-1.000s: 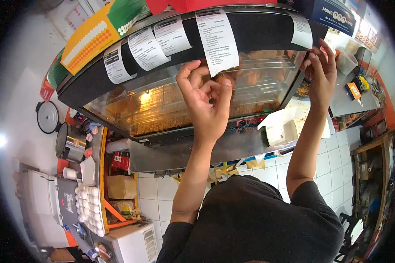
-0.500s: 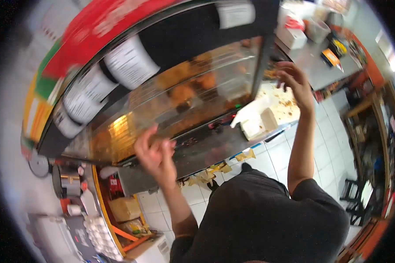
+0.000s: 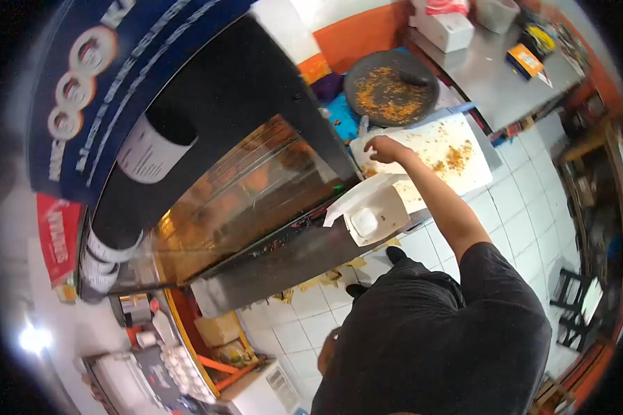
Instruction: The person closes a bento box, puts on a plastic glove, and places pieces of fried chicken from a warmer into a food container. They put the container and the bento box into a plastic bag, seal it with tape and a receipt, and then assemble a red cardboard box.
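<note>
My right hand (image 3: 386, 149) is over the back left part of a white cutting board (image 3: 474, 173) strewn with brown crumbs. Its fingers are curled, and whatever they may grip is too small to make out. Just behind them is a pale, see-through piece (image 3: 364, 127), perhaps plastic. In front of the hand stands an open paper food box (image 3: 389, 227) with a small white lump (image 3: 364, 221) inside. Beyond the board sits a round stone mortar (image 3: 360, 76), smeared with orange-red paste, its dark pestle (image 3: 414, 79) resting in it. My left hand (image 3: 327, 351) hangs low beside my body, fingers mostly hidden.
To the left rises a glass display case (image 3: 256, 176) with fried-looking food inside. A steel table (image 3: 488, 76) at the back right bears a white box (image 3: 444, 33) and an orange packet (image 3: 526, 61). Lower left are egg trays (image 3: 180, 370). A black stool (image 3: 571, 297) stands right.
My right hand has come down and leftward onto the cutting board. My left hand has dropped from before the display case to my side. The view has shifted, bringing the mortar into sight.
</note>
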`<state>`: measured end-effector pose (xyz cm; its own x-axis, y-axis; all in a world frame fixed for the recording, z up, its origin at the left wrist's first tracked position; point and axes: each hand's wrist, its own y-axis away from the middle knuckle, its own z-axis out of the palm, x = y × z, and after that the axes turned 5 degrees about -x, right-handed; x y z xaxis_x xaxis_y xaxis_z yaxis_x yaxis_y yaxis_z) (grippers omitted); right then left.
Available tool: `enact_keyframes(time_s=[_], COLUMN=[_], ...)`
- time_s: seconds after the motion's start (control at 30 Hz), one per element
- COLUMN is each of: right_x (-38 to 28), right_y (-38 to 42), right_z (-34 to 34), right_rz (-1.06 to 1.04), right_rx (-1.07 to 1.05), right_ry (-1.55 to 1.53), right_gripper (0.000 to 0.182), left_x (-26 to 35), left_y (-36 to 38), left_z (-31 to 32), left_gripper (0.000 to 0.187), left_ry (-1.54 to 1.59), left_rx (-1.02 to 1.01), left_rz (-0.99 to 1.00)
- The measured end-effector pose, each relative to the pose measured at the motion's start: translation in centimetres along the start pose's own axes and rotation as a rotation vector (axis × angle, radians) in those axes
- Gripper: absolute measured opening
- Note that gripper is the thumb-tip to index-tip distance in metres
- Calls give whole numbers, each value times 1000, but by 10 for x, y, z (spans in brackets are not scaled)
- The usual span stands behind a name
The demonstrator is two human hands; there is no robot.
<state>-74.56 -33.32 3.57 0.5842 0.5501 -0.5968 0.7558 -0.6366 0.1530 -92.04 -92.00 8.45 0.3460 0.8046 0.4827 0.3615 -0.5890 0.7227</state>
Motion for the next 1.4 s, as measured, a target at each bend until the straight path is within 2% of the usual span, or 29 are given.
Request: enact_keyframes(time_s=[0.03, 0.07, 0.1, 0.13, 0.17, 0.2, 0.23, 0.27, 0.3, 0.33, 0.37, 0.4, 0.43, 0.53, 0.57, 0.63, 0.7, 0.8, 0.9, 0.97, 1.0, 1.03, 1.1, 1.17, 1.23, 1.27, 1.33, 1.37, 1.4], right_x=[13, 30, 46, 86, 82, 61, 65, 50, 93, 40, -15, -24, -131, -213, -232, -250, -301, -322, -356, -381, -394, -409, -445, -496, -538, -544, -571, -594, -625], right_y=[-14, -17, -32, -49, -45, -37, -28, -12, -14, 23, 57, 72, 115, 159, 164, 160, 157, 144, 138, 135, 135, 138, 145, 147, 143, 137, 121, 121, 123], right_z=[17, 30, 41, 62, 48, 29, 24, -5, 3, -27, -48, -52, -73, -58, -39, -7, 10, 38, 60, 76, 85, 98, 130, 148, 195, 225, 292, 308, 315], right_rz=[-82, 83, 163, 146, 31, 137, 27, 33, -24, -58, 26, -70, 144, -50, -139, -187, -131, -138, -174, -123, -71, -71, -402, -721, -507, -524, -337, -374, -259], right_rx=[26, -9, -73, 20, 93, 287, 469, 320, 489, 428, 384, 506, 409, 171, 107, -107, -182, -207, -304, -255, -210, -198, 119, -137, -395, -400, -415, -474, -638], right_ry=[142, 140, 348, 328, 360, 268, 220, 195, -139, 140, -157, -253, -420, -593, -635, -580, -557, -471, -571, -509, -459, -455, -461, -155, -383, -390, -875, -899, -1270], right_gripper=[41, 38, 29, 22, 15, 13, 18, 21, 28, 30, 33, 35, 36, 25, 23, 24, 24, 23, 22, 21, 21, 21, 21, 19, 18, 18, 24, 24, 27], left_x=[19, 33, -69, -26, -23, 11, 18, 36, 47, 69, 87, 124, 152, 210, 215, 221, 200, 165, 129, 101, 85, 69, 34, 2, -30, -51, -91, -110, -127], left_y=[6, 13, -62, -52, -57, -48, -52, -50, -51, -47, -54, -41, -34, -29, -39, -50, -58, -60, -40, -30, -24, -16, 1, 25, 51, 58, 73, 84, 95], left_z=[-6, -4, 16, 2, -3, -16, -23, -31, -32, -42, -45, -57, -64, -68, -65, -62, -64, -74, -94, -103, -110, -118, -139, -162, -178, -184, -197, -204, -213], left_gripper=[57, 59, 67, 66, 67, 67, 69, 67, 60, 55, 51, 51, 52, 51, 51, 44, 38, 29, 25, 28, 28, 27, 26, 21, 19, 18, 20, 22, 24], left_ry=[-21, -35, -5, -144, -140, -148, -120, -107, -105, -18, 84, 131, 156, 354, 369, 654, 718, 860, 998, 1064, 1067, 979, 797, 729, 650, 509, 421, 348, 292], left_rx=[34, 61, -50, 15, 59, 97, 59, 79, 235, 265, 309, 311, 308, 311, 324, 383, 444, 567, 714, 869, 865, 953, 1131, 1196, 1225, 1288, 1288, 1255, 1258], left_rz=[8, 4, 21, 20, 113, 99, 96, 140, 301, 413, 583, 577, 628, 784, 786, 855, 848, 833, 733, 642, 654, 650, 642, 619, 653, 641, 612, 587, 580])
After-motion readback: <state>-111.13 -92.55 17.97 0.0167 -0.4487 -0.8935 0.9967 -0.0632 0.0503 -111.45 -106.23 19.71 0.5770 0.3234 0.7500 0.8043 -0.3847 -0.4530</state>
